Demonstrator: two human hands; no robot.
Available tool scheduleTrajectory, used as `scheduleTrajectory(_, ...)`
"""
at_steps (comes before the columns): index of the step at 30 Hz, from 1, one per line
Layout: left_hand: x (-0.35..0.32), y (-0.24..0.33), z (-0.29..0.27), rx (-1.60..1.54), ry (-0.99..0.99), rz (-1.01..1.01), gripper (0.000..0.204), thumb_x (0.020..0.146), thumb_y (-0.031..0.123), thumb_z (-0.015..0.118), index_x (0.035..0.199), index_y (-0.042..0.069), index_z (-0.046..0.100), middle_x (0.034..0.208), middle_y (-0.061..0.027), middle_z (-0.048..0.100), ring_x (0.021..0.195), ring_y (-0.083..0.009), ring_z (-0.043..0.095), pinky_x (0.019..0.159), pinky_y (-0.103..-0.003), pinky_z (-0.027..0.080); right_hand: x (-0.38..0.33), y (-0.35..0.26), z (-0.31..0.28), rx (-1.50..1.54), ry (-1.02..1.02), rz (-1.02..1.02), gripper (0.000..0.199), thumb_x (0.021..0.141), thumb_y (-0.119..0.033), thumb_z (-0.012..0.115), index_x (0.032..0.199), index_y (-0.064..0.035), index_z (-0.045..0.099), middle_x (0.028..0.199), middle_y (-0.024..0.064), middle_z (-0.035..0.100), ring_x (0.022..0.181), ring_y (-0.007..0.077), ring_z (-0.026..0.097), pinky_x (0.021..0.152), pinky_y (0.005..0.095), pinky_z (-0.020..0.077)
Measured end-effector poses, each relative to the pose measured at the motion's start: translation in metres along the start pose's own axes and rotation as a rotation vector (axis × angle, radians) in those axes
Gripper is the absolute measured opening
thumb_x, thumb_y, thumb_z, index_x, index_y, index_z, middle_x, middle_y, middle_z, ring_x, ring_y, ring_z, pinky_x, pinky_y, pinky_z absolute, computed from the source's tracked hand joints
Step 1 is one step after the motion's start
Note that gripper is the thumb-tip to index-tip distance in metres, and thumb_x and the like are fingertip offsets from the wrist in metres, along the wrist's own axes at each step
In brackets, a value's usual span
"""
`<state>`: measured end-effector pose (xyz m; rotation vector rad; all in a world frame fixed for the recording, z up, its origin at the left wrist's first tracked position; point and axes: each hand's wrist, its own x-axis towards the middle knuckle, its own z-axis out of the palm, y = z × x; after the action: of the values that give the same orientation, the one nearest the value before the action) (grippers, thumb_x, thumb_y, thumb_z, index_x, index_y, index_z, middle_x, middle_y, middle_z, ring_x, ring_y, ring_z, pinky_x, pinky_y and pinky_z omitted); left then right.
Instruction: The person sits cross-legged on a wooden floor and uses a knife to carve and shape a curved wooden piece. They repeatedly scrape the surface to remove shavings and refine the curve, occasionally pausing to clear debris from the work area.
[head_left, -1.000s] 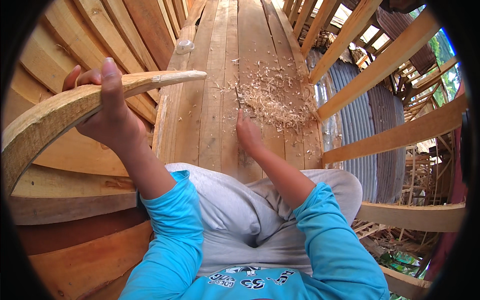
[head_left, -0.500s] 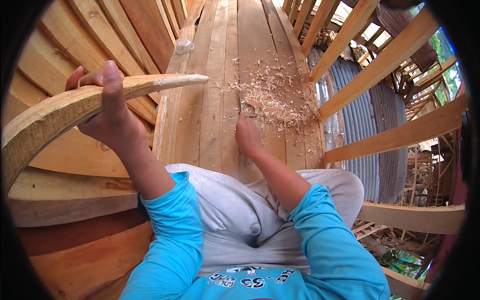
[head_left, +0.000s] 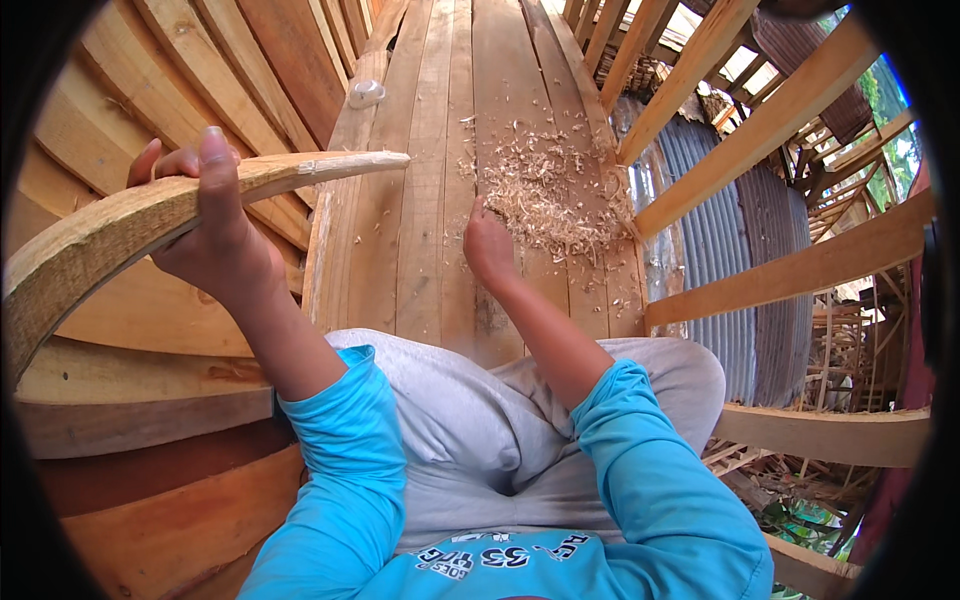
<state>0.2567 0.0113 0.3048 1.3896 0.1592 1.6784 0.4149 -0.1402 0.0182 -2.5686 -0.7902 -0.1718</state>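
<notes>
A long wooden stick (head_left: 110, 215) runs in from the left, looking curved in this wide picture. Its whittled, pale tip (head_left: 355, 163) points right above the floorboards. My left hand (head_left: 215, 215) is wrapped round it a little behind the tip, thumb lying across the top. Low over the boards, at the near left edge of a heap of wood shavings (head_left: 550, 205), is my right hand (head_left: 488, 245). Its fingers are curled closed, apart from the stick. Whatever they may hold is hidden or too small to make out.
Plank floorboards (head_left: 420, 260) run away ahead of my grey-trousered legs. A small whitish object (head_left: 366, 94) lies at the far left. Stacked boards (head_left: 130, 90) form a wall on the left. Wooden slats (head_left: 760, 130) stand along the right, with corrugated metal sheets (head_left: 720, 250) beyond.
My right hand has shifted slightly away from me and to the left, closer to the shavings' near left edge. The stick and my left hand have barely moved.
</notes>
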Motion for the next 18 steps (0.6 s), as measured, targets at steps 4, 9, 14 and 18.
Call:
scheduleTrajectory(4, -0.004, -0.002, 0.009, -0.019, -0.01, -0.007, 0.054, 0.08, 0.005, 0.076, 0.122, -0.004, 0.043, 0.075, -0.0033, 0.06, 0.078, -0.0151, 0.06, 0.084, -0.034, 0.05, -0.009, 0.017, 0.005, 0.036, -0.19, -0.202, 0.054, 0.086, -0.004, 0.054, 0.137, 0.0096, 0.047, 0.083, 0.0229, 0.065, 0.076, 0.038, 0.066, 0.066, 0.0462, 0.0543)
scheduleTrajectory(9, -0.007, -0.013, 0.008, -0.027, -0.037, -0.016, 0.054, 0.08, 0.003, 0.076, 0.123, -0.003, 0.044, 0.079, -0.0025, 0.06, 0.078, -0.0144, 0.06, 0.082, -0.033, 0.052, -0.014, 0.018, 0.006, 0.108, -0.078, 0.059, 0.04, 0.086, -0.007, 0.053, 0.124, 0.004, 0.059, 0.086, 0.0243, 0.066, 0.078, 0.0412, 0.066, 0.069, 0.0505, 0.0533)
scheduleTrajectory(14, -0.009, -0.03, 0.006, -0.045, -0.07, -0.06, 0.056, 0.08, 0.005, 0.08, 0.125, 0.0, 0.046, 0.085, -0.0023, 0.059, 0.078, -0.014, 0.061, 0.079, -0.033, 0.055, -0.014, 0.027, 0.002, 0.075, -0.236, 0.012, 0.023, 0.086, -0.008, 0.055, 0.106, 0.0012, 0.062, 0.087, 0.0252, 0.066, 0.081, 0.0422, 0.067, 0.069, 0.0516, 0.0535)
scheduleTrajectory(18, -0.009, -0.033, 0.005, -0.042, -0.075, -0.045, 0.067, 0.079, 0.016, 0.086, 0.128, 0.0, 0.045, 0.085, -0.003, 0.059, 0.079, -0.0145, 0.061, 0.079, -0.033, 0.055, -0.018, 0.024, -0.003, 0.097, -0.241, -0.009, 0.018, 0.086, -0.012, 0.059, 0.097, 0.0016, 0.062, 0.088, 0.0243, 0.067, 0.082, 0.0423, 0.067, 0.071, 0.0522, 0.0534)
